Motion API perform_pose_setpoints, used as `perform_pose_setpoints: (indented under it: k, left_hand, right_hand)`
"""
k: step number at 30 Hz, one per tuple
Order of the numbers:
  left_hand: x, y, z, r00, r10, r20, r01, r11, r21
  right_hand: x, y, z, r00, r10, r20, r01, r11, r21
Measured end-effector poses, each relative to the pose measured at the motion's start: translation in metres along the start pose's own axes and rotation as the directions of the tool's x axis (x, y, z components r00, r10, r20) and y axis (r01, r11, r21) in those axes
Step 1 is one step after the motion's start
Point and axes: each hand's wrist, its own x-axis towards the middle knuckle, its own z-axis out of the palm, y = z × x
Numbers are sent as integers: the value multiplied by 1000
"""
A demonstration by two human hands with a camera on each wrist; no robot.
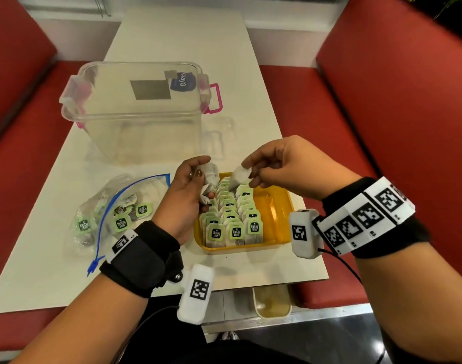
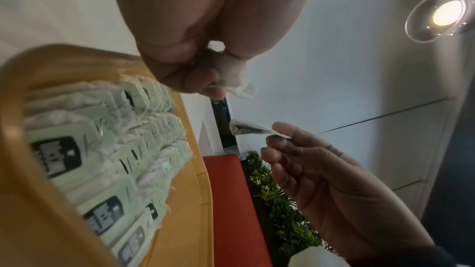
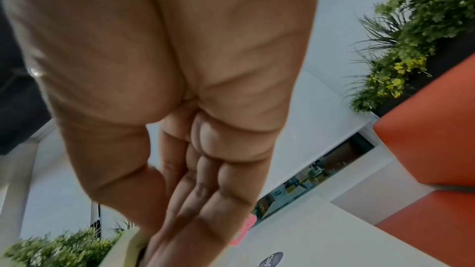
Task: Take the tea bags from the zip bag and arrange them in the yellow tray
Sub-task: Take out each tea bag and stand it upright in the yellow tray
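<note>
Over the far end of the yellow tray [image 1: 277,206], my right hand [image 1: 285,166] pinches one tea bag [image 1: 239,177] by its edge, fingers [image 2: 282,129] closed on the paper, the bag hanging just above the rows. My left hand [image 1: 183,187] is curled round a small bunch of tea bags [image 1: 210,177], held beside the tray's left rim. In the tray, three rows of tea bags [image 1: 233,214] stand upright, green tags facing me, filling the left part; the right strip of the tray floor is bare. Left of it, the zip bag [image 1: 111,208] lies flat on the white desk [image 1: 172,35], mouth with its blue seal toward the tray, more tea bags inside. Beyond both, a clear plastic box [image 1: 138,111] with pink clasps sits mid-desk, well apart from my hands. The tray sits near the desk's right edge and not far from the near one. Red bench seats [image 1: 395,114] flank the desk on both sides, with green plants [image 3: 411,17] behind the right one.
</note>
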Motion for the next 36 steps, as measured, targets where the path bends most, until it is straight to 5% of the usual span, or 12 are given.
perform_pose_setpoints:
  k: [7, 12, 15, 24, 36]
  left_hand:
    - [-3, 0, -2, 995, 89, 54, -95, 988, 123]
    - [-3, -3, -4, 991, 129, 41, -134, 978, 157]
    - [-2, -5, -3, 990, 131, 55, -139, 971, 193]
    - [3, -8, -2, 991, 136, -9, -128, 951, 282]
    - [7, -13, -3, 950, 272, 152, -311, 850, 425]
  right_hand:
    - [3, -6, 2, 992, -94, -86, 68, 960, -273]
    - [4, 5, 8, 993, 44, -106, -18, 973, 228]
    - [4, 8, 11, 995, 56, -83, -23, 936, 351]
    - [4, 10, 11, 996, 62, -70, -30, 921, 388]
    - [7, 14, 6, 988, 49, -146, -9, 966, 259]
